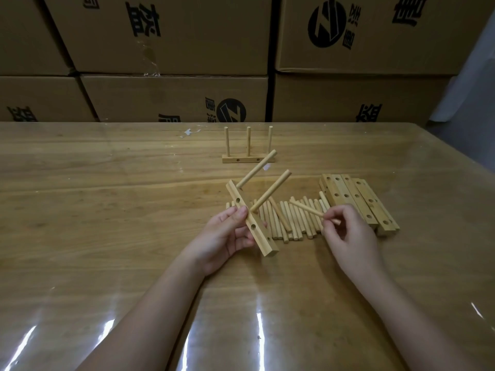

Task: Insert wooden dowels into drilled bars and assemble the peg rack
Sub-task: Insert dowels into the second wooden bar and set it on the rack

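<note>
Pegs fill two holes of the pale drilled wooden bar gripped by left hand; right hand, three o'clock, pinches third round wooden peg.

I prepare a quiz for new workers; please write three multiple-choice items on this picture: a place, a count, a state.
1. Where is the stack of drilled bars?
A. right of the loose dowels
B. left of them
C. on a carton

2. How many inserted dowels does the held bar carry?
A. one
B. two
C. four

3. What does the right hand do?
A. lies flat
B. pinches a dowel
C. grips a bar

Answers: 1 A, it lies at the pile's right end; 2 B, two stick out of the bar in the left hand; 3 B, its fingers pinch the dowel's end.
</note>
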Action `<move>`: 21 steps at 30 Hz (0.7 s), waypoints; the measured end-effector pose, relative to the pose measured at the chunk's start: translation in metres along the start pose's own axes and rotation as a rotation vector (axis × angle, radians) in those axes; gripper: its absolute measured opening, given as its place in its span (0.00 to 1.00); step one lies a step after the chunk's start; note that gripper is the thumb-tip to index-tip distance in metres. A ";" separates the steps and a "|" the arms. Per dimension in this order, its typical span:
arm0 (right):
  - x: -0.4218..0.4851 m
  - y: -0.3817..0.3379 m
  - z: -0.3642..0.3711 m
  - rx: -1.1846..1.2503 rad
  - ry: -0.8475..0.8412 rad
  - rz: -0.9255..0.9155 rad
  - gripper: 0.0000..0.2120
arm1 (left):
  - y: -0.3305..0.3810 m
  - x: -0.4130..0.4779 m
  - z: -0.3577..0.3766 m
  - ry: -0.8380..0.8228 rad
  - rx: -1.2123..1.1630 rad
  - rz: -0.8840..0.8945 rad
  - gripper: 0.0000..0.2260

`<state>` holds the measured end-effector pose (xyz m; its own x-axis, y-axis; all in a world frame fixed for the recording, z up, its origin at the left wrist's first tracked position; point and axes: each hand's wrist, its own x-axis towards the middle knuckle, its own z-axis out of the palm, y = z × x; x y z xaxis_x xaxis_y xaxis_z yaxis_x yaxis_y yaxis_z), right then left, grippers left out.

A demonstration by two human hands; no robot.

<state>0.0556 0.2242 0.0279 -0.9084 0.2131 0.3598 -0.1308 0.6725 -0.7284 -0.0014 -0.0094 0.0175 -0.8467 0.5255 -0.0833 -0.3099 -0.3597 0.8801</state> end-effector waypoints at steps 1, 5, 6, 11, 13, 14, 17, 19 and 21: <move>-0.001 -0.002 0.000 0.140 0.007 0.028 0.07 | 0.000 0.000 0.000 0.004 -0.002 0.000 0.18; -0.003 -0.011 -0.001 0.567 0.007 0.127 0.09 | 0.000 -0.001 0.001 -0.009 0.009 -0.002 0.12; -0.004 -0.012 -0.001 0.604 -0.011 0.128 0.09 | 0.000 -0.001 0.001 -0.013 0.007 -0.001 0.12; -0.007 -0.016 -0.001 0.683 -0.072 0.119 0.10 | 0.001 -0.002 0.003 -0.026 0.013 -0.005 0.11; -0.007 -0.017 0.000 0.675 -0.080 0.107 0.09 | 0.001 -0.002 0.003 -0.023 0.015 -0.004 0.11; -0.007 -0.018 0.000 0.658 -0.080 0.094 0.07 | 0.001 -0.002 0.003 -0.021 0.017 -0.004 0.11; -0.007 -0.019 0.000 0.653 -0.108 0.033 0.08 | 0.002 -0.002 0.004 -0.024 0.023 -0.007 0.10; -0.007 -0.020 -0.001 0.704 -0.167 0.007 0.09 | 0.002 -0.003 0.005 -0.023 0.019 -0.007 0.10; -0.009 -0.022 -0.001 0.696 -0.225 -0.007 0.11 | 0.002 -0.003 0.005 -0.027 0.016 -0.005 0.10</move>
<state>0.0671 0.2086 0.0410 -0.9565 0.0088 0.2916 -0.2908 0.0514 -0.9554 0.0026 -0.0083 0.0217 -0.8333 0.5477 -0.0754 -0.3070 -0.3450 0.8870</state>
